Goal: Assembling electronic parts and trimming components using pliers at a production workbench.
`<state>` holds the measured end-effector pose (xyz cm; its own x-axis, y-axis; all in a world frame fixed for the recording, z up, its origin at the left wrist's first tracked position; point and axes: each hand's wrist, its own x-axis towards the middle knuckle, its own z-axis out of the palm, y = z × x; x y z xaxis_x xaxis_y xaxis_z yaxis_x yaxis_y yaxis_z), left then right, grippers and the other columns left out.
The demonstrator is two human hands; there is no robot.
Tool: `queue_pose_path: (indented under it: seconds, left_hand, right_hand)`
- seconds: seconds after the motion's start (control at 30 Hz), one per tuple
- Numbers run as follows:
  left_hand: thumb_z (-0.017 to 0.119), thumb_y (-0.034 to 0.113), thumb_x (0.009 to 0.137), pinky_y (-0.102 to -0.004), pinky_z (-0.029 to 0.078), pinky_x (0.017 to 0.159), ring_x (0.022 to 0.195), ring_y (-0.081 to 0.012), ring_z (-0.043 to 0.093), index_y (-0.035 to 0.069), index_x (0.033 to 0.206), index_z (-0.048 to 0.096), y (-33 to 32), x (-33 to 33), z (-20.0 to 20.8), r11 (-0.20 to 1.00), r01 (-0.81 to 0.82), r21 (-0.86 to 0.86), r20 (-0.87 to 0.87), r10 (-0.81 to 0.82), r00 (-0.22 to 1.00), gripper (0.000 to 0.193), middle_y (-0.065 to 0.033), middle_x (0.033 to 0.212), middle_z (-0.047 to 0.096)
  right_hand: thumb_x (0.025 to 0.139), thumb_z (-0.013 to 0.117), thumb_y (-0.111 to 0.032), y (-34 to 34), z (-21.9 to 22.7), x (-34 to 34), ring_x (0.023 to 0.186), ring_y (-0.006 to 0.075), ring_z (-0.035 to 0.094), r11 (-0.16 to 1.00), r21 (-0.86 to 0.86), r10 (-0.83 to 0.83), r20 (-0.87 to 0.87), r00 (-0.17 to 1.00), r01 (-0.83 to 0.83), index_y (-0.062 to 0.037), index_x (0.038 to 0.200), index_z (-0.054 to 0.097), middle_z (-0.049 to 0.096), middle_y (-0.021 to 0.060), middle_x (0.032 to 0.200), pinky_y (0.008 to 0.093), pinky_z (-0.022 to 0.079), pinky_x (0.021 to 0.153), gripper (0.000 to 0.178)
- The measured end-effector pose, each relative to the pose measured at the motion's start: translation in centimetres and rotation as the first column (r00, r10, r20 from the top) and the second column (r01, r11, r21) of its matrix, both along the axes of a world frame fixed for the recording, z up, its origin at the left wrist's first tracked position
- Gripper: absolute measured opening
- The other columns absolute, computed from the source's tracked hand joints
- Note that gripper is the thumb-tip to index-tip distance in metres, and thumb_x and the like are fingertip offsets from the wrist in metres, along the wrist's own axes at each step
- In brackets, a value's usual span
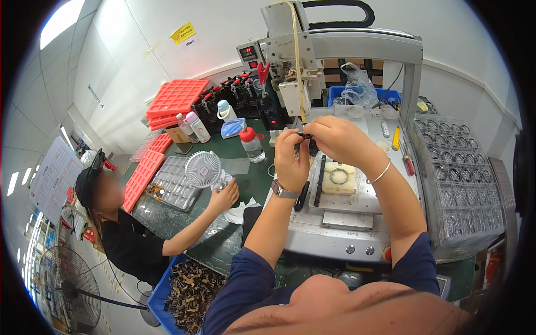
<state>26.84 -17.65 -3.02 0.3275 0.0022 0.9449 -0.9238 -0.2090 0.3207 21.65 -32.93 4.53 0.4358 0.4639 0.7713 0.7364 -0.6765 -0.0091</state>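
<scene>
Small black part [305,135], short and narrow; finer shape too small to make out, perhaps partly covered. Left hand [291,162] and right hand [339,138] both pinch it.

A dark green table [167,219] bears a silver machine [312,241], a red-capped bottle [254,151] and a clear tray [177,181].

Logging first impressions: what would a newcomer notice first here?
Probably the machine at upper centre, with the left hand and right hand pinching a dark part before it. Then the red trays stacked at upper left, and the blue bin of bits at lower left.
</scene>
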Motion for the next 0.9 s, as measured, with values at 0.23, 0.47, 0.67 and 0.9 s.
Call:
queue_pose_path:
  seconds: [0.23,0.47,0.67,0.9]
  left_hand:
    - [0.064,-0.002,0.083,-0.0377,0.050,0.080,0.094,-0.0323,0.061,0.000,0.098,0.059,-0.36,0.30,-0.33,0.993,0.077,-0.089,-0.022,-0.079,0.997,0.015,-0.0180,0.104,0.061]
    - [0.063,-0.005,0.085,-0.0303,0.055,0.078,0.090,-0.0220,0.063,-0.002,0.100,0.058,0.10,0.46,-0.34,0.999,-0.034,0.043,0.058,0.031,0.998,0.016,-0.0159,0.108,0.060]
    - [0.065,-0.004,0.081,-0.0370,0.050,0.079,0.092,-0.0320,0.062,0.000,0.095,0.058,0.04,0.40,-0.21,1.000,-0.004,0.020,0.038,0.003,0.999,0.016,-0.0180,0.102,0.062]
    - [0.061,-0.005,0.086,-0.0328,0.051,0.084,0.100,-0.0219,0.062,0.000,0.111,0.046,-0.62,0.64,-0.66,0.926,0.319,-0.202,-0.135,-0.349,0.928,0.029,-0.0158,0.114,0.056]
  right_hand:
    - [0.074,0.058,0.004,0.10,0.18,-0.17,0.081,0.0314,0.061,0.999,0.030,0.014,-0.007,1.000,-0.014,-0.0023,0.096,0.060,0.062,0.0118,0.084,0.0406,0.050,0.071,0.023]
    - [0.075,0.062,0.002,0.03,0.06,-0.28,0.082,0.0315,0.062,1.000,-0.005,-0.005,0.012,1.000,0.005,-0.0018,0.099,0.060,0.063,0.0116,0.089,0.0385,0.051,0.071,0.024]
    - [0.075,0.057,0.004,0.13,-0.15,-0.03,0.082,0.0320,0.061,0.999,0.040,0.008,-0.030,1.000,-0.007,-0.0015,0.098,0.060,0.062,0.0129,0.085,0.0413,0.050,0.072,0.024]
    - [0.076,0.062,0.001,-0.15,0.28,-0.14,0.084,0.0324,0.062,0.996,0.054,-0.063,-0.025,0.998,0.065,-0.0022,0.099,0.061,0.064,0.0130,0.089,0.0386,0.051,0.072,0.024]
